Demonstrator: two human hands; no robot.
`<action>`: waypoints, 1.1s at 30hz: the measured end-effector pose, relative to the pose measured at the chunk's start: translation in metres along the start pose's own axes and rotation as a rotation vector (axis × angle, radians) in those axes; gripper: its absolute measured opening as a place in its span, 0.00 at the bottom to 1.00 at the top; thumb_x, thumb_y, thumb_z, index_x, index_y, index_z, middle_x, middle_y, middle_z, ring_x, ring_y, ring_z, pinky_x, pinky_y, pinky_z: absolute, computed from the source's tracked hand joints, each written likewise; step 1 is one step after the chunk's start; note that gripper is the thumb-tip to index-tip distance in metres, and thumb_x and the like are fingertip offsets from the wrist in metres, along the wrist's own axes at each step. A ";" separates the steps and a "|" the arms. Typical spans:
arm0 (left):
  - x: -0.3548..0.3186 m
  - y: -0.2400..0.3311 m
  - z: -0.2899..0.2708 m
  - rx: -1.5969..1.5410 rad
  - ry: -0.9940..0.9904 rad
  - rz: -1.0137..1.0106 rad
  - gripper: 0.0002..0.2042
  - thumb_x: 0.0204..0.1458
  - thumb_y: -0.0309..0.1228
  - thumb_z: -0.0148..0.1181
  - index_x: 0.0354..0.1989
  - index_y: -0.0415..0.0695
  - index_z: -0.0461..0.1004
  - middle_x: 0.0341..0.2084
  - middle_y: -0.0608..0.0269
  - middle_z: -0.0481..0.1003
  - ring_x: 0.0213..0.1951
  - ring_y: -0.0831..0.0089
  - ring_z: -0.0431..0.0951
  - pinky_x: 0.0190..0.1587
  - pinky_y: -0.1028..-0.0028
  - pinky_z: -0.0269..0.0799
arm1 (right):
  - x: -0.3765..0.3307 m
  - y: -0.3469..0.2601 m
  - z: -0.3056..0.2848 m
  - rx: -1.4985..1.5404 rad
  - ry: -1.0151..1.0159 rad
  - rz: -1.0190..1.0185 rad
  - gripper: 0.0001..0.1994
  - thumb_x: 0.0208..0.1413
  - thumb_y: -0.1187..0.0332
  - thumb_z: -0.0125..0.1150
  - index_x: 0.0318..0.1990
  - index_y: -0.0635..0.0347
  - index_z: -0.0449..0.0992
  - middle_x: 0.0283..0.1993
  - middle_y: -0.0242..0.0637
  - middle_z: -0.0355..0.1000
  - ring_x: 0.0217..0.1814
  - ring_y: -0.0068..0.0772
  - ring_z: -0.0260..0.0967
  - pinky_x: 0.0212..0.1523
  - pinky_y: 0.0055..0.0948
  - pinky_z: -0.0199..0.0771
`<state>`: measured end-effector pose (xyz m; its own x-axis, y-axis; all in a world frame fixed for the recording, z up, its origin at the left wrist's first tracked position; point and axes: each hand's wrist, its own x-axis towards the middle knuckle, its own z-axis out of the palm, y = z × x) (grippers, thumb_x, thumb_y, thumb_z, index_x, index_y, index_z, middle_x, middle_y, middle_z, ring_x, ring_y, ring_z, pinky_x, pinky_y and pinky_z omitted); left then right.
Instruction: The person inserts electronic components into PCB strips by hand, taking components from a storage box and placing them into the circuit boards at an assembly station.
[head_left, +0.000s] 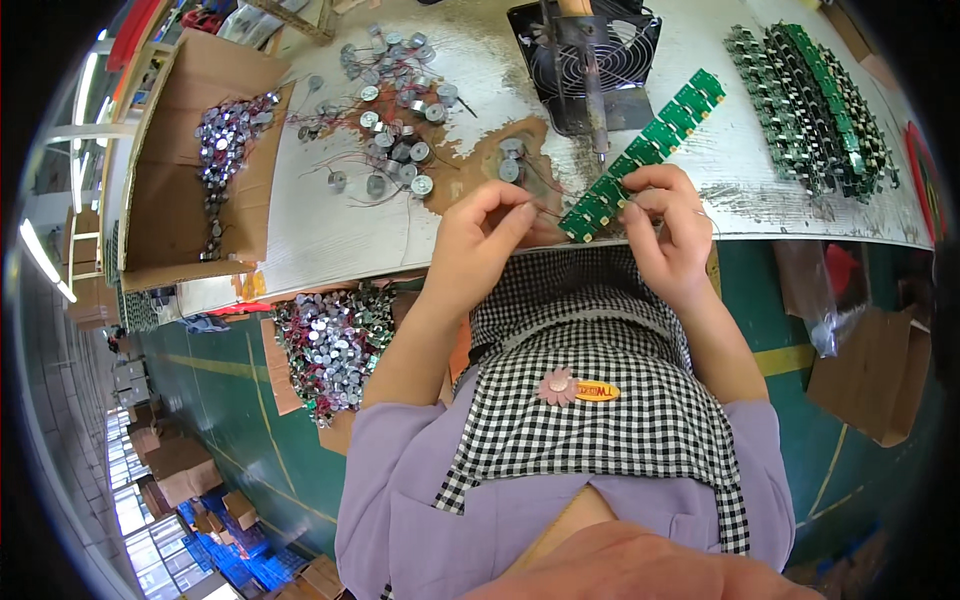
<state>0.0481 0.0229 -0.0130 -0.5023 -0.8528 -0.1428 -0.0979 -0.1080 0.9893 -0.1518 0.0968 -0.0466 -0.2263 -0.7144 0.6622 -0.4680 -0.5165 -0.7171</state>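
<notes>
A long green strip of small circuit boards (657,140) slants across the front edge of the worktable. My right hand (672,222) is closed at its right side, the fingertips pinching its edge; a thin line shows beside these fingers. To the left of the strip's near end, my left hand (478,245) is pinched around what look like thin red wires. These wires lead toward a small round silver motor (510,170) just beyond my left fingers. Above the strip, a soldering iron (594,100) points straight down, its tip close to the boards.
Several silver motors with wires (400,150) lie loose at the back left. A cardboard box (190,150) at far left holds more motors. Behind the iron stands a black fan (620,50). Rows of green boards (810,110) lie at right. A motor pile (335,345) sits below the table edge.
</notes>
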 end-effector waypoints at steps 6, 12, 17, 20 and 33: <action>0.009 0.006 0.012 -0.024 -0.058 0.051 0.05 0.54 0.27 0.57 0.35 0.37 0.73 0.25 0.68 0.74 0.27 0.85 0.71 0.29 0.85 0.65 | 0.002 -0.005 0.002 -0.030 -0.037 -0.047 0.04 0.48 0.84 0.57 0.30 0.67 0.69 0.40 0.46 0.69 0.28 0.25 0.69 0.27 0.20 0.71; 0.020 0.001 0.029 0.069 -0.045 0.187 0.05 0.51 0.26 0.59 0.29 0.36 0.74 0.24 0.70 0.73 0.23 0.88 0.67 0.26 0.84 0.63 | 0.005 -0.003 -0.004 -0.017 -0.021 -0.086 0.04 0.48 0.83 0.56 0.29 0.69 0.68 0.39 0.49 0.70 0.28 0.27 0.69 0.27 0.21 0.71; 0.029 0.002 0.036 0.048 0.004 0.247 0.04 0.48 0.25 0.60 0.28 0.37 0.74 0.21 0.71 0.71 0.22 0.88 0.65 0.25 0.84 0.60 | 0.009 -0.007 -0.004 -0.003 -0.028 -0.063 0.04 0.46 0.83 0.57 0.29 0.68 0.69 0.40 0.49 0.69 0.28 0.30 0.68 0.28 0.22 0.70; 0.030 0.008 0.037 0.092 0.018 0.170 0.04 0.48 0.24 0.60 0.27 0.36 0.73 0.19 0.72 0.70 0.22 0.88 0.64 0.24 0.83 0.60 | 0.013 -0.004 -0.006 -0.087 -0.059 -0.165 0.06 0.45 0.83 0.59 0.30 0.68 0.70 0.39 0.49 0.69 0.29 0.32 0.68 0.29 0.24 0.69; 0.034 0.009 0.044 -0.045 0.061 0.221 0.04 0.47 0.23 0.59 0.24 0.37 0.72 0.17 0.74 0.69 0.21 0.89 0.63 0.23 0.85 0.59 | 0.020 -0.004 -0.007 -0.086 -0.049 -0.178 0.06 0.44 0.83 0.59 0.30 0.68 0.70 0.40 0.49 0.68 0.31 0.34 0.67 0.29 0.23 0.67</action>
<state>-0.0077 0.0155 -0.0104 -0.4539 -0.8876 0.0783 0.0477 0.0635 0.9968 -0.1604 0.0872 -0.0291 -0.0923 -0.6383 0.7642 -0.5682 -0.5965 -0.5668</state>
